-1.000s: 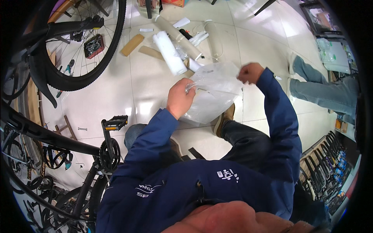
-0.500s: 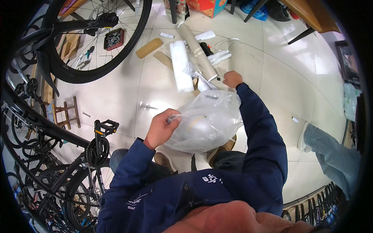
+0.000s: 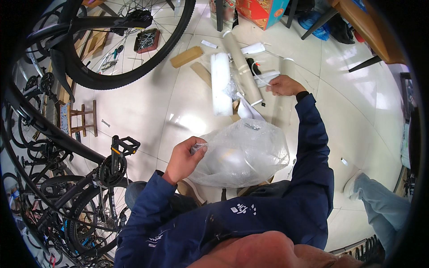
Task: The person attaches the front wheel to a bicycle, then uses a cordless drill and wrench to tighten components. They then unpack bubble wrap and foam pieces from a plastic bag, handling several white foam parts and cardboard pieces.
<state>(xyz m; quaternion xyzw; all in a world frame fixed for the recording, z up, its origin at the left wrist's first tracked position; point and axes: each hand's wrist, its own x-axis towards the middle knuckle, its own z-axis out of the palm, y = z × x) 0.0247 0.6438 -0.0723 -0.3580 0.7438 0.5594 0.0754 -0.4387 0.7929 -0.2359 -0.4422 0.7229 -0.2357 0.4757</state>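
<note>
Pale, glossy tiles [image 3: 134,111] spread across the workshop floor, their seams bent by the wide view, with a black bicycle tyre [image 3: 107,83] at the upper left and a pedal [image 3: 126,145] below it, near a small wooden frame [image 3: 94,118]. Ahead of me lie a white roll [image 3: 221,85], a long cardboard tube [image 3: 242,69] just beside it and a flat brown cardboard piece [image 3: 187,56]; farther off are a red box [image 3: 254,11] and a brown chair [image 3: 375,33], and someone's trouser leg [image 3: 380,201] shows at lower right. Before my knees, over my shoes, sits the clear plastic bag [image 3: 241,154], puffed out and wrinkled. Its long axis runs roughly left to right across my body, the gathered corner pointing left and the broad, rounded end to the right; I can't tell whether its underside meets the floor. My left hand [image 3: 184,156] has that corner pinched tightly between thumb and curled fingers. My right hand [image 3: 286,85] reaches out past the bag, fingertips drawn together on the end of a thin white strip [image 3: 262,81] that curves back toward the tube.
</note>
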